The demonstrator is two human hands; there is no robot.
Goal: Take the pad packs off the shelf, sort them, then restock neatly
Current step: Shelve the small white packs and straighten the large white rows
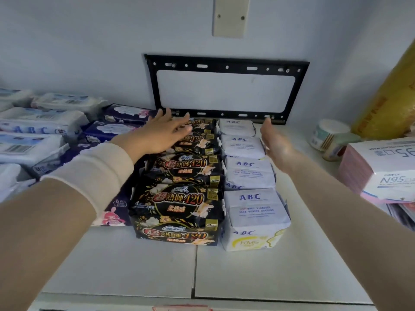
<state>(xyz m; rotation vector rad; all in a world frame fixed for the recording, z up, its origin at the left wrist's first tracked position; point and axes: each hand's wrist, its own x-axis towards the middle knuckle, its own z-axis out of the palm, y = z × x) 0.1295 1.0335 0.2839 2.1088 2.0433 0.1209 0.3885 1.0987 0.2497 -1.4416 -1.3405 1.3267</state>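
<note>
Left hand (167,133), fingers (168,116) spread, perhaps touching the black pad packs (179,203); right hand (277,144), fingers straight, beside the neatly rowed white ABC packs (251,173).

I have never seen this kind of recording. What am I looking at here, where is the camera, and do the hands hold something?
There is no machine here: these are a person's two arms. The single picture comes from a camera worn on the head, looking forward and down. On the white shelf stand a row of black packs and, right beside it, a row of white ABC packs. Further left lie dark blue packs, and an N95 box sits on the right. The left hand lies flat over the far black packs, fingers straight. The right hand stands open beside the white row. Neither hand holds anything.
</note>
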